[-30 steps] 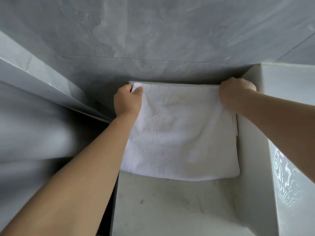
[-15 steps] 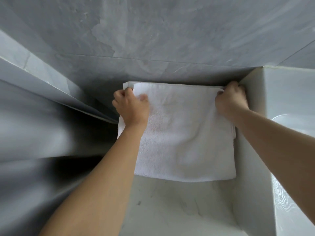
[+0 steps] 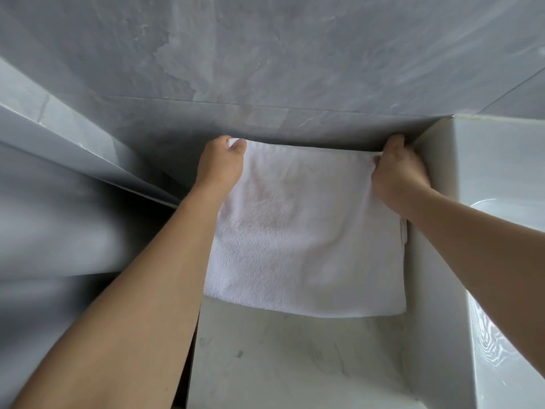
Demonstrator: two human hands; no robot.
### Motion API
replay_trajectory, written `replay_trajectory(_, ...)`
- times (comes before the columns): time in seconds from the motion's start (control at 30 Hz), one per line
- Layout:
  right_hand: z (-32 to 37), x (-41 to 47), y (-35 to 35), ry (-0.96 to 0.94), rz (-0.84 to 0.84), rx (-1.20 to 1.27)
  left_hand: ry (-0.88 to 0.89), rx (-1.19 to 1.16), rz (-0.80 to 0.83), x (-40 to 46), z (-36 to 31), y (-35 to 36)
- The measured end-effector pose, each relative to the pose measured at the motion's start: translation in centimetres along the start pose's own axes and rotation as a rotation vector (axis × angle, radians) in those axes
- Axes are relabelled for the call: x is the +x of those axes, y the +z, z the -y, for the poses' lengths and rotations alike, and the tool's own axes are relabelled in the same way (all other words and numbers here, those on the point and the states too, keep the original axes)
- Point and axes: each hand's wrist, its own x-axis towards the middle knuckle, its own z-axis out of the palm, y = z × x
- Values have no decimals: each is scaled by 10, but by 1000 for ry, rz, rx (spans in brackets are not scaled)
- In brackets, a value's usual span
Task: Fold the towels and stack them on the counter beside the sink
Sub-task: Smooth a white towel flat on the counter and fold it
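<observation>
**Towel pinned at far corners, risk of skew**

Currently both hands hold the far edge of the white towel (image 3: 306, 231), one at each corner. Left hand (image 3: 219, 165) pinches the far-left corner between thumb and curled fingers; right hand (image 3: 396, 175) grips the far-right corner, fingers curled around the cloth.

Risks: the left edge overhangs the counter (image 3: 280, 358), so letting go unevenly could let that side sag or drag the fold off. The right side is jammed against the sink (image 3: 436, 231) wall, where layers look bunched; pushing further right would likely wrinkle them. Pulling the corners unequally would skew the far edge off the wall (image 3: 295, 69) line.

Towel looks: white terry, folded roughly square, lying flat on the pale counter, far edge up against the grey wall, near edge slightly curved. Layer edges show at the right side; count cannot be told.
</observation>
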Motion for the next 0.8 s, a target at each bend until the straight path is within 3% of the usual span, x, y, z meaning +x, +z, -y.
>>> replay_trajectory(0.17,-2,-1,4,-26,-42,-39,30,68,-144,-3,4,12)
replay_trajectory(0.5,12,3,20,224,-150,319,126,373,-290,2,13,25)
replay_trajectory(0.67,6,-1,16,233,-154,365,107,450,-279,1,6,23)
replay_trajectory(0.8,9,0,9,261,-131,389,-72,418,-176,11,-5,18)
